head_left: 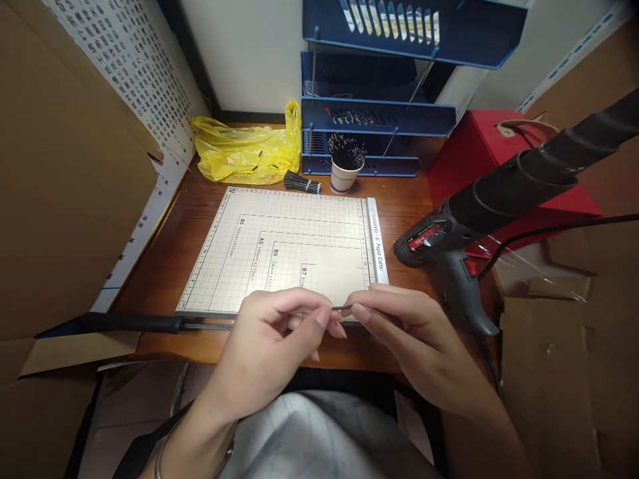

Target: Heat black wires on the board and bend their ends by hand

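Both my hands meet just in front of the near edge of a grey paper cutter (279, 246). My left hand (272, 336) pinches one end of a short thin dark piece (342, 308), maybe a bit of tubing or wire. My right hand (404, 326) pinches the other end with thumb and forefinger. Only a small length of the piece shows between the fingertips. The cutter's black-handled blade arm (124, 324) lies flat along its near edge, reaching out to the left.
A black heat gun (499, 206) sits at the right with its cord trailing. Behind the cutter stand a paper cup of thin black pieces (345, 166), a small black bundle (302, 182), a yellow plastic bag (244, 150), blue stacked trays (379, 100) and a red box (479, 153). Cardboard flanks both sides.
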Action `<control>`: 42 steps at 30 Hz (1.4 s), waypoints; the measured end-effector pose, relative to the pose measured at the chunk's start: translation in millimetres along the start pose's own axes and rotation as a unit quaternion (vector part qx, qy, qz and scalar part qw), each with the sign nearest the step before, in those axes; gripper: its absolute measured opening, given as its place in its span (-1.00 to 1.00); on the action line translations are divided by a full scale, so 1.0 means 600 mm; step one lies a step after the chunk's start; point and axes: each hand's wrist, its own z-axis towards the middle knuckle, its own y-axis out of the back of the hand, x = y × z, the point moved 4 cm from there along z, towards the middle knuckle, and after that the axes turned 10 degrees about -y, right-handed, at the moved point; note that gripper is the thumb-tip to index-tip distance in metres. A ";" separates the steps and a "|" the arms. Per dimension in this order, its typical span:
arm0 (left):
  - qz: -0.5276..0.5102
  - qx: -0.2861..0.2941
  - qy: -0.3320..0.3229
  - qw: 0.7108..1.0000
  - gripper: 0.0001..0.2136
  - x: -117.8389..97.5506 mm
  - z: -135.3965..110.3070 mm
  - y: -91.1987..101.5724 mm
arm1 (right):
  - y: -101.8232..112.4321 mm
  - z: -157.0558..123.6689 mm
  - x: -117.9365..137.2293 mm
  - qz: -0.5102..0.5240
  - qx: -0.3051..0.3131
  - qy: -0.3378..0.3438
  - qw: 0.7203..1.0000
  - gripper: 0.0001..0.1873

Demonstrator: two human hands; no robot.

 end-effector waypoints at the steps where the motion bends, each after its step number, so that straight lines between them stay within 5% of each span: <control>1: 0.018 0.001 -0.007 1.000 -0.80 -0.002 0.000 0.000 | 0.000 0.000 -0.002 0.005 -0.002 -0.002 1.000 -0.65; 8: 0.145 -0.001 -0.103 0.984 -0.86 -0.020 0.004 0.003 | -0.007 -0.002 0.000 0.036 0.011 -0.010 0.999 -0.73; 18: 0.266 0.133 -0.210 0.931 -0.86 -0.034 0.006 0.012 | 0.003 -0.007 0.008 -0.053 0.047 -0.025 0.997 -0.63; 30: 0.328 0.102 -0.290 0.893 -0.80 -0.041 0.018 -0.002 | 0.008 -0.007 0.012 -0.088 0.049 0.003 0.995 -0.64; 33: 0.306 0.079 -0.270 0.909 -0.79 -0.041 0.021 -0.005 | 0.007 -0.008 0.012 -0.077 0.050 0.005 0.996 -0.63; 38: 0.157 0.064 -0.146 0.975 -0.82 -0.029 0.021 -0.007 | 0.007 -0.006 0.012 -0.047 0.061 0.020 0.997 -0.62; 42: 0.048 0.072 -0.043 0.995 -0.83 -0.013 0.020 -0.010 | 0.005 -0.003 0.005 -0.020 0.067 0.028 0.997 -0.64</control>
